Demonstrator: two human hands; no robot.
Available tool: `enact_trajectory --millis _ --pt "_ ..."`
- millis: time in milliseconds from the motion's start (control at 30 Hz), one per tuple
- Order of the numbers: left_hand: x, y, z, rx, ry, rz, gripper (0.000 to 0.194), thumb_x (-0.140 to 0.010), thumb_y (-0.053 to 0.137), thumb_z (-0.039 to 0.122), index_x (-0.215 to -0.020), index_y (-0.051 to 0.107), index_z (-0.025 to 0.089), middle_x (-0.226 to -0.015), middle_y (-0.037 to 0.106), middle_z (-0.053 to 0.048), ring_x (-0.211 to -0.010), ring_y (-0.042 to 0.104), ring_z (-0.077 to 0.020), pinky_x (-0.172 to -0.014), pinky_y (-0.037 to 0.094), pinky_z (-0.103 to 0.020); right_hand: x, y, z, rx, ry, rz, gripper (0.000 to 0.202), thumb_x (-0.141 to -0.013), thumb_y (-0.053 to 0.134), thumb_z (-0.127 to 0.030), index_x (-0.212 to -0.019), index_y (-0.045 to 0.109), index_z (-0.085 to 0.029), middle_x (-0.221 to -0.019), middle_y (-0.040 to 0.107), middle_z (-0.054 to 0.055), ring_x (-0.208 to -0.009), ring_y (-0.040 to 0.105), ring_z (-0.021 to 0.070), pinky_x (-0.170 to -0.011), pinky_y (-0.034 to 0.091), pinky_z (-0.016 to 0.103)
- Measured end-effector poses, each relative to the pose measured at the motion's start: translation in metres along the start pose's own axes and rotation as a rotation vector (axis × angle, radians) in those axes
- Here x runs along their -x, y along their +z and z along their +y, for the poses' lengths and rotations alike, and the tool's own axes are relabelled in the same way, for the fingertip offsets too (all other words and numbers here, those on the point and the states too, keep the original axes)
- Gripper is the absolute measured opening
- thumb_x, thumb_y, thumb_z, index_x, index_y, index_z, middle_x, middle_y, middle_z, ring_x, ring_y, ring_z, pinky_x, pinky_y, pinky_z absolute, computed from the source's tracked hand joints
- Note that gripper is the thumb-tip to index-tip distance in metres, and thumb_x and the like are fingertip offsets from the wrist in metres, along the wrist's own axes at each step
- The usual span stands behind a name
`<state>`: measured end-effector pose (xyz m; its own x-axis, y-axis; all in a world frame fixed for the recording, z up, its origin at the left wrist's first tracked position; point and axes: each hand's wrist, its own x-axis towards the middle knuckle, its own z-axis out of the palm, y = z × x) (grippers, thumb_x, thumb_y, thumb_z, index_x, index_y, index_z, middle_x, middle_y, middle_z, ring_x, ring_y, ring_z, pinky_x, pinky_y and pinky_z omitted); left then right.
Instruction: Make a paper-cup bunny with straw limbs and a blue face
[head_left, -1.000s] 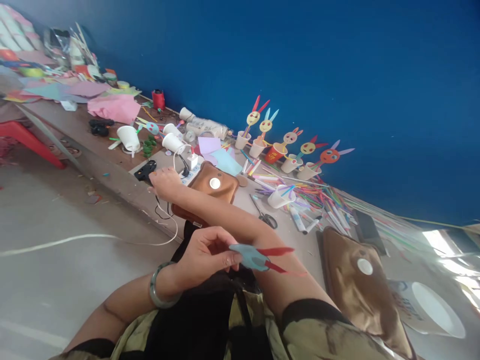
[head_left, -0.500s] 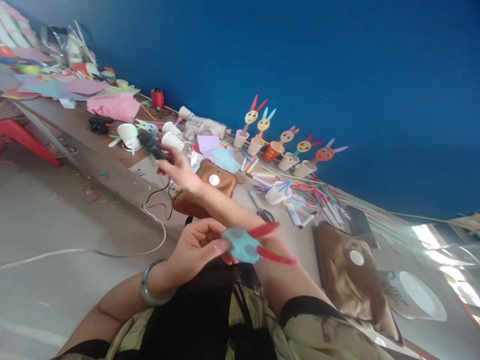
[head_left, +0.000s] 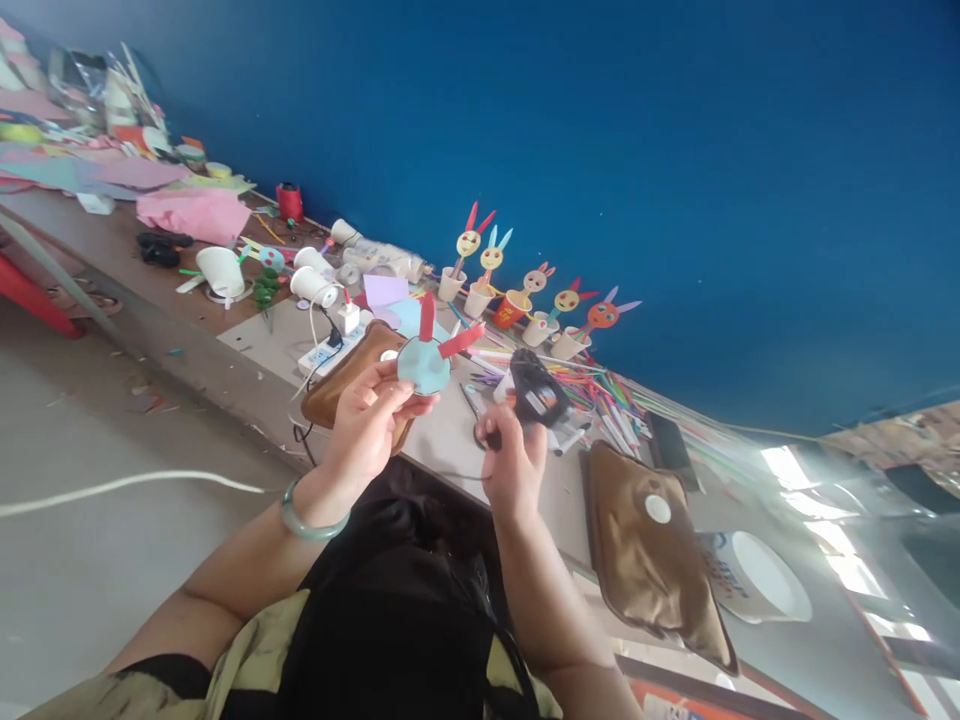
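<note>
My left hand [head_left: 369, 415] pinches a light blue paper rabbit head [head_left: 422, 367] by its lower edge. Two red paper ears [head_left: 459, 341] stick up from the disc, which shows a plain side. To the right, my right hand [head_left: 514, 455] is wrapped around the handle of a black glue gun [head_left: 538, 388], slightly blurred and apart from the rabbit head. Its cable is only partly visible. Beneath my left hand lies a brown hot-water bag [head_left: 341, 385], partly covered by the hand. Dark scissors [head_left: 477, 405] lie partly hidden behind my right hand.
Along the blue wall stand several paper cups [head_left: 513, 309] holding finished paper rabbits. Many coloured pens [head_left: 615, 415] lie to the right, near another brown hot-water bag [head_left: 645, 540]. A white power strip [head_left: 330, 352], tipped cups [head_left: 220, 270] and pink paper [head_left: 193, 213] are leftward.
My right hand has brought the glue gun from the far left to the right side, uncrossing my arms. My left hand has raised the rabbit head and turned its ears upward.
</note>
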<state>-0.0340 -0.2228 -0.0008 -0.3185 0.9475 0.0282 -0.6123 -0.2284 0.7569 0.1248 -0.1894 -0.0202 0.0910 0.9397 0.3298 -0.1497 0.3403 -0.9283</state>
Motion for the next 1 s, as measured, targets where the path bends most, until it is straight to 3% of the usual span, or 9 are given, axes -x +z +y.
enact_trajectory --millis 100,167,333,600,1000 --pt "-0.004 0.001 -0.011 0.0 -0.035 -0.009 0.033 -0.072 0.084 0.033 -0.093 0.067 0.014 -0.082 0.078 -0.005 -0.074 0.078 -0.0189 -0.072 0.062 -0.028 0.024 -0.021 -0.008 0.132 -0.135 -0.142 0.018 -0.097 0.054 -0.039 -0.101 0.055 -0.022 -0.063 0.053 -0.005 -0.055 0.05 0.0126 -0.056 0.044 0.028" --pt "-0.005 0.003 -0.017 -0.006 -0.033 -0.014 0.033 -0.072 0.084 0.035 -0.091 0.068 0.014 -0.081 0.079 -0.006 -0.073 0.077 -0.0187 -0.072 0.062 -0.028 0.037 -0.031 -0.012 0.284 -0.176 -0.274 0.016 -0.097 0.055 -0.038 -0.097 0.057 -0.022 -0.066 0.057 -0.003 -0.056 0.054 0.0134 -0.056 0.045 0.028" --pt "-0.004 0.004 -0.026 -0.045 0.068 0.002 0.026 -0.076 0.081 0.036 -0.085 0.069 0.016 -0.079 0.078 -0.004 -0.075 0.077 -0.0188 -0.076 0.063 -0.031 0.052 -0.038 -0.016 0.649 -0.311 -0.389 0.011 -0.094 0.059 -0.032 -0.1 0.059 -0.023 -0.084 0.067 0.003 -0.067 0.064 0.0169 -0.064 0.053 0.03" --pt "-0.004 0.0 -0.04 -0.135 0.131 0.004 0.022 -0.082 0.078 0.037 -0.089 0.072 0.017 -0.08 0.076 -0.003 -0.073 0.074 -0.0167 -0.079 0.062 -0.032 0.053 -0.036 -0.014 0.777 -0.433 -0.382 0.017 -0.096 0.054 -0.028 -0.113 0.055 -0.024 -0.089 0.07 0.005 -0.077 0.07 0.0203 -0.069 0.057 0.031" --pt "-0.002 0.011 -0.044 -0.137 0.084 0.013 0.035 -0.078 0.08 0.04 -0.095 0.059 0.019 -0.079 0.075 -0.003 -0.07 0.076 -0.0189 -0.074 0.062 -0.033 0.054 -0.043 -0.012 0.82 -0.419 -0.305 0.015 -0.097 0.054 -0.03 -0.111 0.056 -0.024 -0.086 0.07 0.004 -0.074 0.07 0.0196 -0.065 0.056 0.03"
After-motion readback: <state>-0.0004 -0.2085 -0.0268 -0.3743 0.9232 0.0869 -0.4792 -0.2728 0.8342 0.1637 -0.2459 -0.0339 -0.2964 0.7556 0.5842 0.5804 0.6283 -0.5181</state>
